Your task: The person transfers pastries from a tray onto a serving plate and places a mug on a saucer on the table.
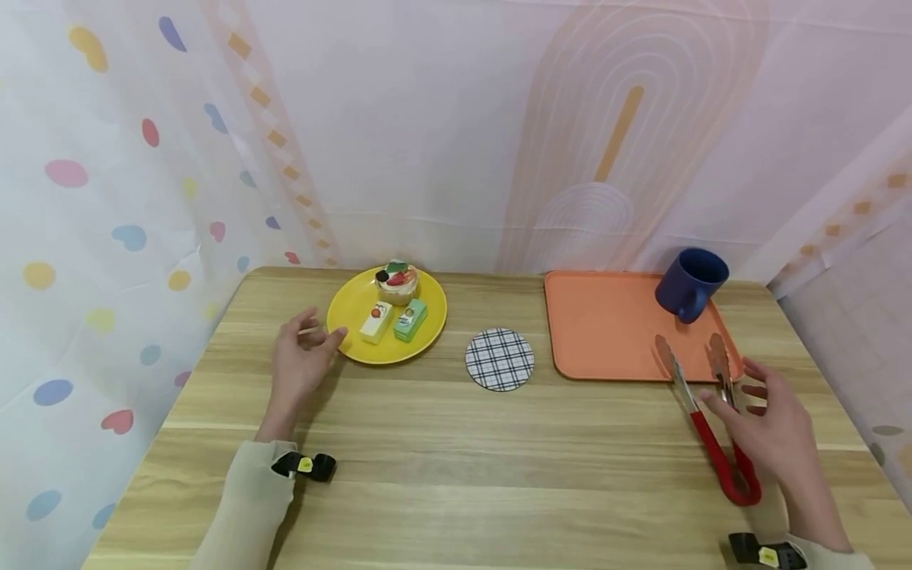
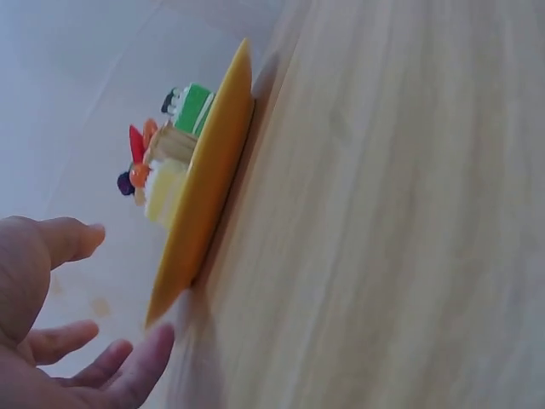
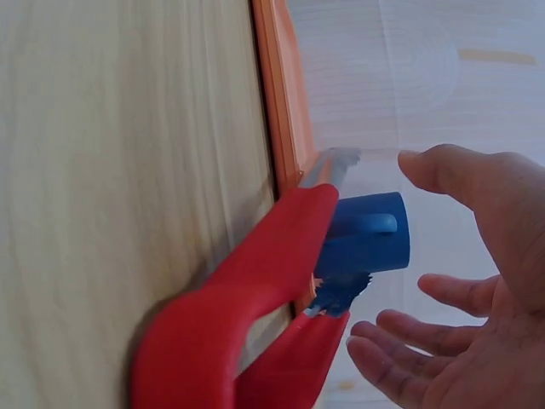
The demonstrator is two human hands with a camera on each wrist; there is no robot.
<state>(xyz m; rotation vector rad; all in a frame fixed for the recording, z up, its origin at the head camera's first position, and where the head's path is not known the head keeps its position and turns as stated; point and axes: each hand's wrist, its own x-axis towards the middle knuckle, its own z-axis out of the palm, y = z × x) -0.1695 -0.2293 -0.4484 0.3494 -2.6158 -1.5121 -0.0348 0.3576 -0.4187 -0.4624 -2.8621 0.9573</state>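
At the left edge of a yellow plate (image 1: 345,317), my left hand (image 1: 304,354) has its fingers loosely bent and holds nothing. On that plate sit a fruit-topped tart (image 1: 397,283), a pale yellow cake piece (image 1: 376,322) and a green cake piece (image 1: 410,321). The left wrist view shows thumb and fingers apart near the plate's rim (image 2: 200,230). My right hand (image 1: 773,419) hovers over red-handled tongs (image 1: 712,455), fingers spread and nothing gripped. The tongs' metal tips lie spread on the orange tray (image 1: 606,324). Past them, a blue mug (image 1: 689,281) stands on the tray.
A round checkered coaster (image 1: 499,359) lies between plate and tray. The wooden table (image 1: 456,475) meets a patterned cloth (image 1: 413,142) at its back edge, and a dotted cloth (image 1: 93,261) hangs along the left side.
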